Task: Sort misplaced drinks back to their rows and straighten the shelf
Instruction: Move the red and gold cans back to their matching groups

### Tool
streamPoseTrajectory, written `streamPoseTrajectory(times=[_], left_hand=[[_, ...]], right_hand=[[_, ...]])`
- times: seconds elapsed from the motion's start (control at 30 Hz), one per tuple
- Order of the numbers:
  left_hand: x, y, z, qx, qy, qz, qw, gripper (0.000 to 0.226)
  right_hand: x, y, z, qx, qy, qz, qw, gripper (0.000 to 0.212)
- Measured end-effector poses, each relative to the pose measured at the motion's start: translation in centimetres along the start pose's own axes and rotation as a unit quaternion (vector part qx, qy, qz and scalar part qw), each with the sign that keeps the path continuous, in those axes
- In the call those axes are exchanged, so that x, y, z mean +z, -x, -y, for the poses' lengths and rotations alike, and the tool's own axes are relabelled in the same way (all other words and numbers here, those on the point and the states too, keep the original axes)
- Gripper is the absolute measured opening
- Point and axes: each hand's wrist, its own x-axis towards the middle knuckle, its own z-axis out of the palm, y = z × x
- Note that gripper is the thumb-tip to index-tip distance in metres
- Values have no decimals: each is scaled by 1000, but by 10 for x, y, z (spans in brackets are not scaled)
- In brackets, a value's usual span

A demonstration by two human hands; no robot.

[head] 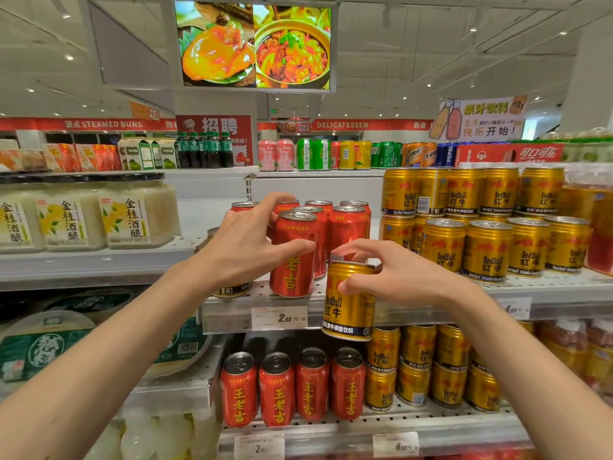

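At shelf edge (232,313), right hand (394,277) clamped on gold can (348,310), left hand (245,250) fingers spread against red can (292,277).

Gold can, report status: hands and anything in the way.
Right hand grips gold can off the shelf edge. Left hand on front red can. Another gold can sits behind left wrist, among reds.

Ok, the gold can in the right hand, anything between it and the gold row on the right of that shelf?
Nothing visible blocks it. The right hand holds the gold can out in front of the shelf edge, and the gold row stands just to its right. That row's front looks full, so a free slot may be hard to find.
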Motion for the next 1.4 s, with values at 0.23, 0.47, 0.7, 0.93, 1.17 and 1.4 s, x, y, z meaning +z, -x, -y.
streamPoseTrajectory(times=[0.23, 0.47, 0.7, 0.93, 1.17, 1.4], left_hand=[[2, -5, 13, 30, -76, 7, 997, 82], [3, -8, 15, 37, -192, 9, 981, 75], [8, 0, 19, 24, -218, -28, 975, 77], [3, 31, 30, 74, -106, -126, 984, 53], [10, 58, 37, 116, -45, -173, 977, 38], [58, 80, 7, 79, 47, -168, 981, 32]], right_hand=[[-1, -2, -1, -12, -11, -19, 1000, 51], [0, -1, 0, -21, -13, -27, 999, 48], [6, 5, 4, -20, -16, -50, 998, 44], [17, 18, 10, -22, -28, -107, 994, 47], [35, 25, 13, -20, -80, -166, 983, 50], [24, 43, -17, -11, -84, -199, 976, 52]])
